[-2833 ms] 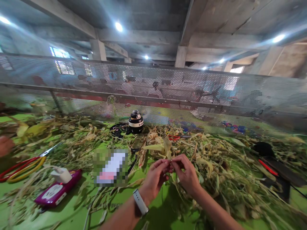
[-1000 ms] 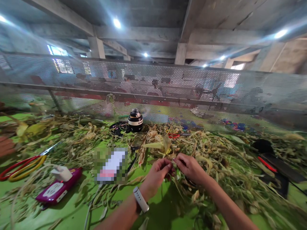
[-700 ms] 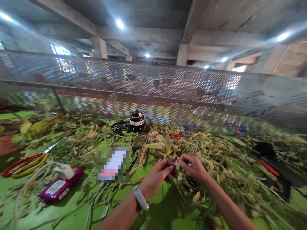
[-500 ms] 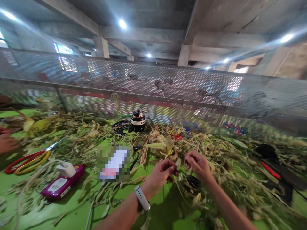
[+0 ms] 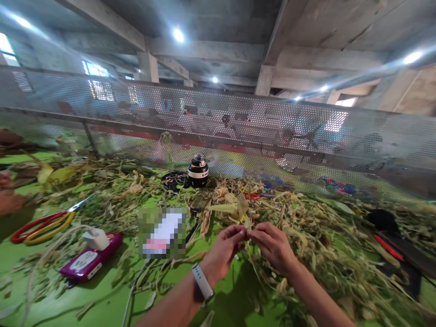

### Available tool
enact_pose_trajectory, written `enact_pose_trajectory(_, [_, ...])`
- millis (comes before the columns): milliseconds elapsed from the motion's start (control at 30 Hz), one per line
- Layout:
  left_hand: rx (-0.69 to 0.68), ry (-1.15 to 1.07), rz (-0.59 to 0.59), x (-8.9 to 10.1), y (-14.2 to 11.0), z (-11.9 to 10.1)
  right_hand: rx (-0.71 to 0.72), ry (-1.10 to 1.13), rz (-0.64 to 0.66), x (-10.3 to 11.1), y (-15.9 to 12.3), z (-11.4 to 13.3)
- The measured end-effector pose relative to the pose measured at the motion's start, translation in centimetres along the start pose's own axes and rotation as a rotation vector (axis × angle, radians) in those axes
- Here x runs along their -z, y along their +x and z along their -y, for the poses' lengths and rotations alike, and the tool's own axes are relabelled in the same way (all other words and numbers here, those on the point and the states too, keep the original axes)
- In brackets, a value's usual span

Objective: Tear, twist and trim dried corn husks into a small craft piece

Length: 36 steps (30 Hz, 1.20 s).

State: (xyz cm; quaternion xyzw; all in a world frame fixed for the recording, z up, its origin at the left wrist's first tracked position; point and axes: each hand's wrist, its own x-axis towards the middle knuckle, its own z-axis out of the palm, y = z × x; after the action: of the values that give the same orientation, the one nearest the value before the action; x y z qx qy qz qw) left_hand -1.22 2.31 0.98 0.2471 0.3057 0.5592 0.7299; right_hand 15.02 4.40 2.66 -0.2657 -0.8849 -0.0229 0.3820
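Note:
My left hand [image 5: 223, 252], with a white band on its wrist, and my right hand [image 5: 272, 245] meet fingertip to fingertip above the green table [image 5: 102, 299]. Both pinch the same thin strip of dried plant leaf [image 5: 247, 232] between thumb and fingers. The strip comes out of a pile of dry husks and stalks [image 5: 306, 245] that spreads to the right and behind my hands. A yellowish leaf cluster [image 5: 231, 208] stands just beyond my fingers.
Red and yellow scissors [image 5: 41, 225] lie at left, a magenta device with a white plug [image 5: 90, 256] nearer me. A black and white jar [image 5: 198, 171] stands by the perforated metal screen [image 5: 238, 131]. Small red scissors [image 5: 252, 196] and a black tool with a red strip [image 5: 388, 240] lie right.
My hands drew apart for a moment half a second ago, then came back together, pinching the strip. The view has shifted slightly.

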Motion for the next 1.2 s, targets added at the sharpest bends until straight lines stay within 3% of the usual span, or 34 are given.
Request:
enact_pose_trajectory(133, [0.021,-0.074,0.009,0.0,0.0,0.1,0.085,-0.089,0.005,0.3,0.2,0.2])
enact_pose_trajectory(467, [-0.005,-0.044,-0.067,0.0,0.3,0.2,0.121,-0.123,0.071,-0.1,-0.2,-0.3])
enact_pose_trajectory(733, [0.097,-0.2,0.041,0.2,0.6,0.3,0.179,-0.169,0.007,-0.9,-0.5,-0.4])
enact_pose_trajectory(933, [0.02,-0.194,0.023,0.1,0.4,0.7,-0.089,-0.043,-0.124,-2.3,-0.4,0.6])
enact_pose_trajectory(1200, [-0.19,0.147,0.055,-0.3,-0.1,1.2,-0.532,0.288,-0.147,-2.7,-0.5,1.6])
